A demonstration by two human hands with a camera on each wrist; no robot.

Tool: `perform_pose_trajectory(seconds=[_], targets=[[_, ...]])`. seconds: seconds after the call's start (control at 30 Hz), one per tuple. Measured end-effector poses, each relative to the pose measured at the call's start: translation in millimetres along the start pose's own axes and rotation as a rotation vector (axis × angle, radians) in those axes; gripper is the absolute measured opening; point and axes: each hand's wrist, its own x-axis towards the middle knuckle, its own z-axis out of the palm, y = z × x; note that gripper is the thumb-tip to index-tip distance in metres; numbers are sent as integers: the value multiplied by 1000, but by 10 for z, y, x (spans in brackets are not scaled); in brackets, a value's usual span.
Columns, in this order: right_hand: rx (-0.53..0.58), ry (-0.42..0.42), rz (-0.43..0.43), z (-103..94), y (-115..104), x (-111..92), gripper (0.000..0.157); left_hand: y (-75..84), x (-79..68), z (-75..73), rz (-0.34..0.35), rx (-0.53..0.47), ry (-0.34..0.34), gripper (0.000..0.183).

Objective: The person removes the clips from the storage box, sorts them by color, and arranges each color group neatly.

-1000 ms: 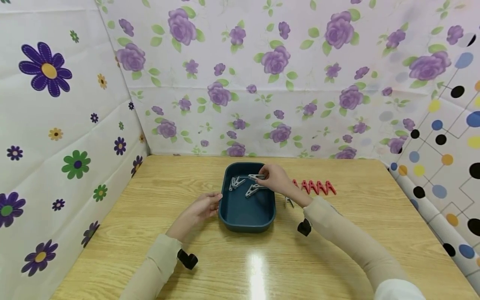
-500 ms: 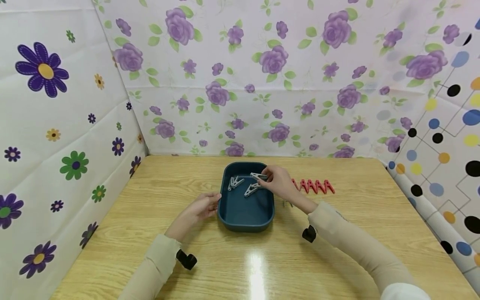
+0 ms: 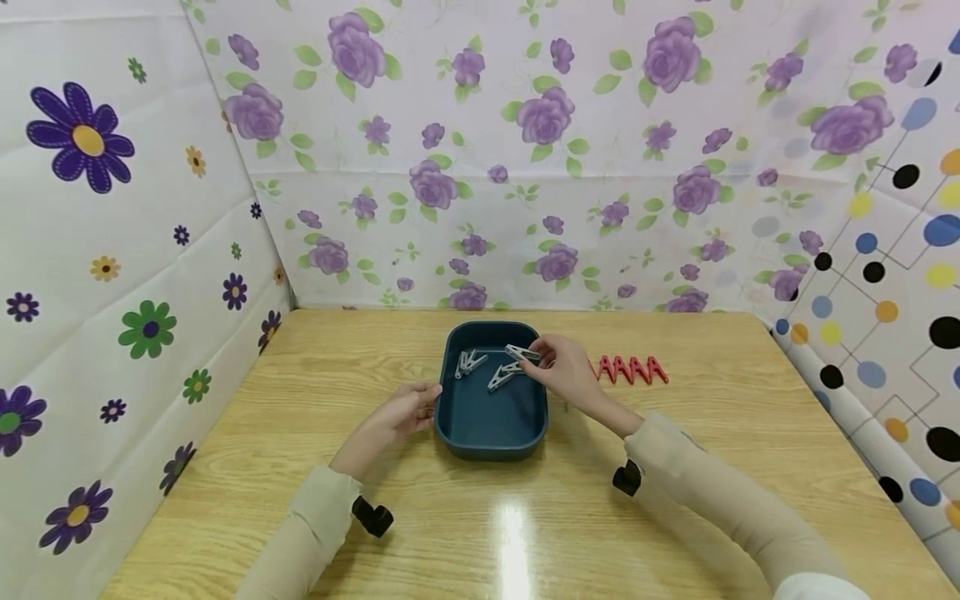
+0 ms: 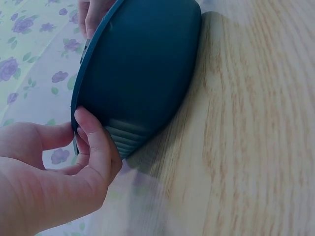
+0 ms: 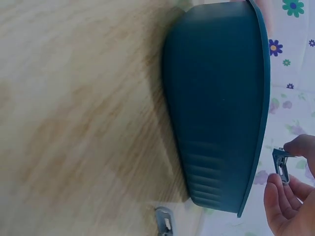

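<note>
A dark blue plastic basin (image 3: 491,429) stands on the table, with several grey clothespins (image 3: 469,363) lying in its far half. My left hand (image 3: 405,412) grips the basin's left rim, the thumb on top and the fingers under the edge, as the left wrist view also shows. Over the far right part of the basin, my right hand (image 3: 566,367) pinches a grey clothespin (image 5: 281,166) between thumb and fingertips. In the right wrist view this clothespin hangs beyond the basin's rim level.
Several red clothespins (image 3: 633,370) stand in a row on the wooden table (image 3: 375,350), right of the basin. One more grey clothespin (image 5: 165,221) lies on the tabletop close by the basin. A flowered cloth (image 3: 450,242) hangs behind the table.
My right hand has shifted slightly right with its clothespin, which now slants more. The forearm now covers most of the grey clothespin on the table. My left hand keeps its grip on the rim.
</note>
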Motion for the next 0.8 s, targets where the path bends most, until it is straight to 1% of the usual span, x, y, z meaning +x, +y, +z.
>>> perform_pose_trajectory(seconds=[0.23, 0.4, 0.7, 0.8], targets=[[33, 55, -1, -20, 67, -76, 23, 10, 0, -6, -6, 1, 1, 43], [58, 73, 17, -52, 122, -112, 22, 17, -2, -3, -11, 9, 9, 44], [29, 108, 49, -158, 206, -199, 23, 14, -17, 7, -12, 18, 12, 42], [44, 110, 52, -185, 242, -214, 22, 4, -14, 12, -14, 24, 23, 42]])
